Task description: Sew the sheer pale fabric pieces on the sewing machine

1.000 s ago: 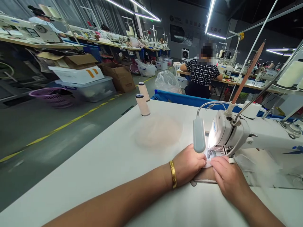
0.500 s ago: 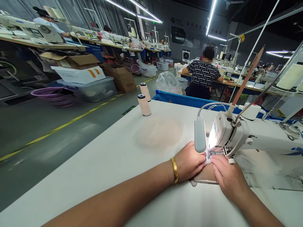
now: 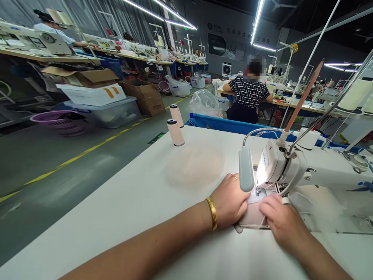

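A sewing machine (image 3: 275, 163) stands at the right, its needle area lit. A small piece of pale fabric (image 3: 255, 197) lies under the presser foot. My left hand (image 3: 231, 200), with a gold bangle at the wrist, grips the fabric's left side; a grey lamp head (image 3: 246, 170) partly covers its fingers. On the other side, my right hand (image 3: 282, 217) has its fingers curled in a pinch at the fabric's near right edge, just in front of the presser foot. The fingertips of both hands are partly hidden.
Two thread cones (image 3: 175, 132) stand on the white table (image 3: 140, 190) at its far left edge. Behind it hangs a blue cloth trough (image 3: 218, 122). A person (image 3: 249, 93) sits ahead at another machine. Boxes and a purple basket (image 3: 60, 122) line the left aisle.
My right hand has drawn slightly back from the needle, its fingers more curled. My left hand has shifted a little left. More of the pale fabric shows by the presser foot.
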### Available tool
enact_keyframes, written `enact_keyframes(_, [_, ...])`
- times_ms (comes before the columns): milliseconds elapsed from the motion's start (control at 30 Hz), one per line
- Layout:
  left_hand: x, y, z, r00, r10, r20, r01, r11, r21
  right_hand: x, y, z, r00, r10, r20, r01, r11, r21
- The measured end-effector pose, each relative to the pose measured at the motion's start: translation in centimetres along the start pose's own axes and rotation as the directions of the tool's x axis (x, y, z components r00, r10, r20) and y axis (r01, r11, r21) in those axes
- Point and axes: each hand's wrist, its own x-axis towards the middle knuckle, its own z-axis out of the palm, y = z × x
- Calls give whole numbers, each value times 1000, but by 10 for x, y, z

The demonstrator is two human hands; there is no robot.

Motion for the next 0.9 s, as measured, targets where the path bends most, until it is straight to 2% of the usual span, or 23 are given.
enact_keyframes(33, [-2, 1, 0, 1000, 17, 0, -17, 1000, -9, -2, 8, -1, 995, 81, -50, -86, 991, -104])
enact_keyframes(100, [-4, 3, 1, 997, 79, 7, -78, 996, -45, -6, 20, -6, 982, 138, -132, -164, 965, -207])
enact_keyframes(133, [-5, 4, 1, 993, 118, 8, -117, 991, -69, -8, 23, -8, 976, 134, -169, -167, 966, -199])
enact_keyframes(200, [-6, 6, 3, 983, 183, 2, -182, 977, -115, -8, 18, -12, 972, 77, -224, -96, 993, -74])
enact_keyframes(233, [-7, 6, 4, 980, 201, -5, -200, 971, -134, -6, 13, -13, 975, 38, -218, -38, 999, 6])
enact_keyframes(300, [-8, 6, 5, 979, 205, -15, -205, 964, -171, -2, -1, -13, 994, -31, -106, 45, 990, 135])
enact_keyframes(367, [-10, 6, 6, 981, 192, -17, -192, 959, -209, 1, -10, -10, 998, -54, 34, 48, 984, 174])
enact_keyframes(467, [-13, 6, 6, 981, 191, -20, -190, 951, -244, 0, -9, -5, 992, -26, 124, 9, 991, 133])
enact_keyframes(600, [-15, 9, 6, 977, 212, -23, -211, 946, -248, -5, -2, -3, 993, -27, 119, 14, 994, 106])
enact_keyframes(900, [-16, 11, 7, 979, 202, -36, -205, 948, -242, -6, -4, -1, 998, -20, 66, 14, 996, 92])
